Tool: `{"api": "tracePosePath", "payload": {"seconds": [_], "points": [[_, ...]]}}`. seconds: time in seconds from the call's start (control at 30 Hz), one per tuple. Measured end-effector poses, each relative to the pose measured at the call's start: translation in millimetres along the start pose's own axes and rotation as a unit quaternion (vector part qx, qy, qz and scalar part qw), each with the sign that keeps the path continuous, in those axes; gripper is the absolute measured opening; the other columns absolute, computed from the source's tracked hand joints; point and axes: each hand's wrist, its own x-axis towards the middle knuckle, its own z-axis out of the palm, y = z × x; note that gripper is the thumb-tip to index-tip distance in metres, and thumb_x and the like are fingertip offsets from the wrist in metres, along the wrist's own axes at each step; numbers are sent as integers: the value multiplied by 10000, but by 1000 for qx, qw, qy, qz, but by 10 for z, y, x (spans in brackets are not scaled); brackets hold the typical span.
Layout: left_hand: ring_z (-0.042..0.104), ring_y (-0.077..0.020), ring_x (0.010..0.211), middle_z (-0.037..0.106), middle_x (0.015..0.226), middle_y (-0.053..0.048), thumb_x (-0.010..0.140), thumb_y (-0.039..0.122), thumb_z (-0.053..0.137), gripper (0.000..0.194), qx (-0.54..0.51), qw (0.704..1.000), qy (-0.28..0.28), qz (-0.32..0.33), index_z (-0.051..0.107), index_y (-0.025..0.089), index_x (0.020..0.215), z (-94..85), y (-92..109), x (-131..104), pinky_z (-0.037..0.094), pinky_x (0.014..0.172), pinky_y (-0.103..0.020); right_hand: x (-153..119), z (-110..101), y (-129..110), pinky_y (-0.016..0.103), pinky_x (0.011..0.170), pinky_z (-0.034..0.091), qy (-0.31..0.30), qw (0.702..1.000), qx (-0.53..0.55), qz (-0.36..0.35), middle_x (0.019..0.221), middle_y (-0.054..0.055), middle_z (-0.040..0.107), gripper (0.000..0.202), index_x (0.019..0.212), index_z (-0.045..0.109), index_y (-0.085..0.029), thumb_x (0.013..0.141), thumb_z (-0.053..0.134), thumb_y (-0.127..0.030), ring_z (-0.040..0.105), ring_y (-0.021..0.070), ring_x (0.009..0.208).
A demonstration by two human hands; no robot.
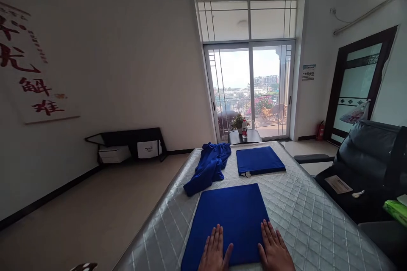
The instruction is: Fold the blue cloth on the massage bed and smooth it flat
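Observation:
A flat blue folded cloth [233,207] lies on the quilted mattress [305,207] right in front of me. My left hand [214,252] rests flat on its near part, fingers together and stretched out, thumb apart. Over the cloth's near right edge lies my right hand [275,247], palm down with the fingers extended. Neither hand grips anything. Farther off on the mattress is a second neatly folded blue cloth [259,161] with a small white tag at its near edge. To its left sits a crumpled blue garment [210,167].
A black armchair [365,156] with a card and a small white object stands at the right. Beyond the mattress, a small table [233,137] carries a plant and a bottle [244,129]. A low black rack [130,142] with white boxes leans along the left wall.

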Motion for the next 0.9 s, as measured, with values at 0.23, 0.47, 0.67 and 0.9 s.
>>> {"api": "tracePosePath", "payload": {"seconds": [0.23, 0.47, 0.67, 0.9], "points": [[333, -284, 1446, 426, 1533, -48, 946, 600, 304, 681, -24, 994, -25, -108, 355, 237, 1521, -251, -616, -293, 322, 1157, -472, -26, -90, -64, 454, 1224, 149, -14, 1000, -3, 8, 1602, 30, 139, 634, 1529, 249, -153, 976, 274, -461, 127, 230, 1490], [284, -306, 1460, 237, 1593, -156, 936, 629, 273, 833, -39, 991, -47, -119, 300, 29, 1512, -338, -605, -328, 311, 1172, -465, -31, -15, -31, 454, 1217, 172, 12, 1000, -22, 0, 1608, 21, 132, 609, 1535, 235, -178, 989, 244, -448, 128, 211, 1491], [296, -318, 1454, 263, 1585, -156, 932, 641, 309, 831, -50, 992, -25, -109, 332, 39, 1503, -205, -698, -334, 322, 1170, -477, -7, 19, -14, 452, 1218, 173, 11, 999, -30, -5, 1607, 29, 160, 621, 1529, 250, -165, 993, 255, -477, 146, 204, 1489], [314, -325, 1445, 309, 1562, -141, 900, 665, 370, 837, -37, 994, -13, -104, 392, 65, 1484, -107, -736, -337, 319, 1174, -469, -34, -19, -72, 449, 1212, 192, 14, 999, -43, -2, 1608, 36, 183, 600, 1529, 261, -178, 995, 255, -452, 152, 206, 1490]]}}
